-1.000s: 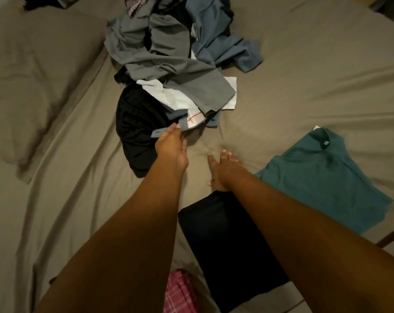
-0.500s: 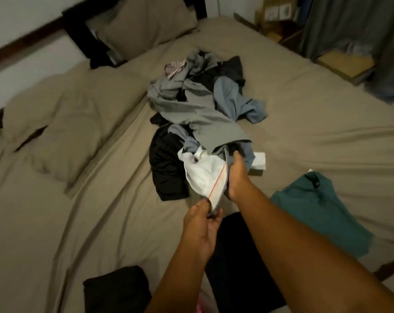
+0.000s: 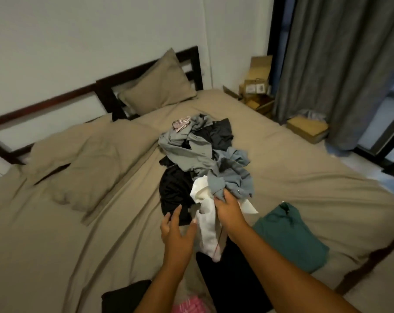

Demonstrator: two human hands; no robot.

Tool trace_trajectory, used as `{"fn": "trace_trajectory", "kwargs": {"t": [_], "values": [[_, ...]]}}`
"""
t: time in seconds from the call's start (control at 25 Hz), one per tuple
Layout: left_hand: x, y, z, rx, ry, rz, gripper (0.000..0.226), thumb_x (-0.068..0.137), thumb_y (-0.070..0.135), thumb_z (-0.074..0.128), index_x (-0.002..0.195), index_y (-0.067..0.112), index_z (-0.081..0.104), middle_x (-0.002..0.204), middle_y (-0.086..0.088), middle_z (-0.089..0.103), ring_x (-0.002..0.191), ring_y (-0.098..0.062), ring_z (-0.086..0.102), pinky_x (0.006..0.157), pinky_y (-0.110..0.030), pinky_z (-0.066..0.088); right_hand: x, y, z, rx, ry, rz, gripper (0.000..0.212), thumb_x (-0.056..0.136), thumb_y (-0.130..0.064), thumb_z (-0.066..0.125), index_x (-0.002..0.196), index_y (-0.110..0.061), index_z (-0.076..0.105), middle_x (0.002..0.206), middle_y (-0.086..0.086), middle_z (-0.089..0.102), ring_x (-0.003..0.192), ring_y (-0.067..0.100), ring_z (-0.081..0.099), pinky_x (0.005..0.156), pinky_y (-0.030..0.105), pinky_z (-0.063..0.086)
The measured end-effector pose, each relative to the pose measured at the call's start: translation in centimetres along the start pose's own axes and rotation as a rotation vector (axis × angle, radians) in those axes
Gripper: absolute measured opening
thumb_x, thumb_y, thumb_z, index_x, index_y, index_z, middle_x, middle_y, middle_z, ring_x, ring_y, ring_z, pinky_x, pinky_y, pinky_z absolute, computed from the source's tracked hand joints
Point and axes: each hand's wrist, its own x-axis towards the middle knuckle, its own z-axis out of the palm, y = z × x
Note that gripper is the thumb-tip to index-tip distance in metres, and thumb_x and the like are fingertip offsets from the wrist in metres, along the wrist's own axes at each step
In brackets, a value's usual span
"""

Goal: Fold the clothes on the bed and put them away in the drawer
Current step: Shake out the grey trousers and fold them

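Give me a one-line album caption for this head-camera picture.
Right hand grips a white garment at the clothes pile on the bed; left hand hovers open beside it.

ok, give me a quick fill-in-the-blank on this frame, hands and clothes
1. The right hand grips a grey-blue garment and a ___ one hanging below it.
2. The left hand, fingers spread, holds ___.
3. The teal shirt lies on the bed on the person's ___ side.
Missing: white; nothing; right.
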Motion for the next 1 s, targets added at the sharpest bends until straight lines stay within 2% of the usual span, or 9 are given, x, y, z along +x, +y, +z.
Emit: {"fn": "trace_trajectory", "kwargs": {"t": [0.12, 0.28, 0.36, 0.44, 0.52, 0.6, 0.76, 0.88, 1.0], "values": [[-0.4, 5.8, -2.6, -0.247, -0.162, 0.172, 0.069, 0.091, 0.060, 0.058, 0.152, 0.036, 0.035, 0.154, 0.004, 0.038, 0.137, -0.014, 0.043, 0.113, -0.042, 0.042, -5.2, -6.7, 0.9, -0.088, -0.103, -0.287, 0.030, 0.090, -0.012, 0.057, 0.119, -0.015, 0.064, 0.129, 0.015, 0.059, 0.119, 0.025, 0.059, 0.107, 0.040, 0.048], [-2.8, 12.1, -7.9, -0.700, -0.462, 0.062, 0.087, 0.076, 0.081, 0.060, 0.144, 0.027, 0.050, 0.138, -0.008, 0.062, 0.122, -0.027, 0.063, 0.098, -0.048, 0.054, -13.0, -15.0, 0.2, -0.180, -0.261, -0.462, 0.038, 0.087, -0.009, 0.054, 0.111, -0.034, 0.069, 0.140, 0.005, 0.055, 0.130, 0.016, 0.054, 0.107, 0.033, 0.047], [-4.4, 14.5, -10.8, -0.786, -0.618, 0.046, 0.075, 0.086, 0.073, 0.053, 0.137, 0.018, 0.058, 0.127, -0.015, 0.068, 0.116, -0.031, 0.066, 0.096, -0.050, 0.055, -16.7, -18.2, -0.1, -0.295, -0.312, -0.431, 0.032, 0.091, -0.006, 0.059, 0.110, -0.028, 0.072, 0.138, -0.004, 0.058, 0.127, 0.012, 0.056, 0.105, 0.034, 0.048], [-6.3, 16.8, -13.8, -0.762, -0.661, 0.147, 0.045, 0.098, 0.047, 0.053, 0.128, 0.015, 0.065, 0.117, -0.016, 0.072, 0.108, -0.033, 0.068, 0.089, -0.047, 0.057, -20.3, -20.0, 0.1, -0.292, -0.323, -0.400, 0.028, 0.092, -0.029, 0.068, 0.120, -0.028, 0.070, 0.130, -0.007, 0.066, 0.120, 0.011, 0.062, 0.105, 0.035, 0.048], [-8.3, 18.7, -16.2, -0.708, -0.635, 0.275, 0.030, 0.094, 0.027, 0.057, 0.117, 0.012, 0.068, 0.104, -0.014, 0.073, 0.101, -0.034, 0.067, 0.076, -0.040, 0.057, -23.9, -21.8, 0.5, -0.096, -0.148, -0.334, 0.060, 0.077, -0.067, 0.071, 0.122, -0.028, 0.069, 0.126, 0.000, 0.070, 0.117, 0.019, 0.065, 0.104, 0.041, 0.050], [-11.1, 21.0, -17.8, -0.695, -0.662, 0.367, 0.024, 0.097, 0.024, 0.055, 0.111, 0.009, 0.066, 0.101, -0.010, 0.072, 0.099, -0.030, 0.068, 0.077, -0.036, 0.056, -27.0, -23.3, 0.5, -0.017, 0.098, -0.344, 0.068, 0.071, -0.078, 0.068, 0.118, -0.028, 0.067, 0.122, 0.004, 0.071, 0.111, 0.023, 0.068, 0.100, 0.046, 0.054], [-18.5, 25.1, -20.8, -0.672, -0.845, 0.579, 0.025, 0.101, 0.035, 0.055, 0.115, 0.017, 0.067, 0.108, -0.007, 0.075, 0.100, -0.021, 0.072, 0.086, -0.035, 0.059, -34.4, -25.9, 0.0, 0.059, 0.229, -0.552, 0.035, 0.096, -0.042, 0.065, 0.127, -0.030, 0.060, 0.119, -0.001, 0.073, 0.109, 0.018, 0.071, 0.095, 0.042, 0.057], [-22.8, 27.7, -21.7, -0.716, -0.955, 0.680, 0.024, 0.103, 0.026, 0.054, 0.114, 0.010, 0.068, 0.105, -0.011, 0.074, 0.094, -0.021, 0.072, 0.080, -0.031, 0.059, -40.0, -27.4, -3.3, 0.033, 0.459, -0.659, 0.033, 0.102, -0.034, 0.057, 0.133, -0.023, 0.060, 0.122, 0.001, 0.072, 0.112, 0.020, 0.069, 0.101, 0.044, 0.054], [-25.9, 30.2, -22.3, -0.674, -1.031, 0.724, 0.027, 0.101, 0.033, 0.057, 0.117, 0.014, 0.067, 0.111, -0.009, 0.073, 0.099, -0.023, 0.070, 0.083, -0.036, 0.060, -47.5, -28.4, -8.4, -0.035, 0.721, -0.676, 0.024, 0.104, -0.032, 0.054, 0.124, -0.023, 0.063, 0.118, 0.001, 0.072, 0.108, 0.017, 0.069, 0.101, 0.039, 0.054]]}}
